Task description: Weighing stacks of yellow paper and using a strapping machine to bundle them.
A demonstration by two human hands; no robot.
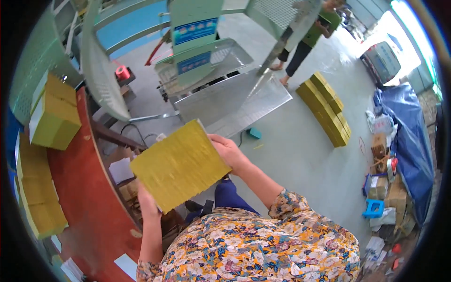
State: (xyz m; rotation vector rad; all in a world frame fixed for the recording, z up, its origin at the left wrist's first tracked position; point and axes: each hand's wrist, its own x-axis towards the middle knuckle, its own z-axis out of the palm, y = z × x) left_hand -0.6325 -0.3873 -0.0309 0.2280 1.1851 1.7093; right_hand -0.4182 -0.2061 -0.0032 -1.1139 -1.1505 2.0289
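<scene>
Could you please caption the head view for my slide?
Left hand and right hand hold a yellow rectangular bundle beside a long red tabletop.

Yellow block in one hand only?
No, the left hand is on the left side of the yellow block and the right hand on its right side.

Mustard-yellow block [181, 164], multicoloured floral shirt [244, 249], red tabletop [89, 202], dark blue tarp [406, 136], pale grey-green floor [291, 164]
</scene>
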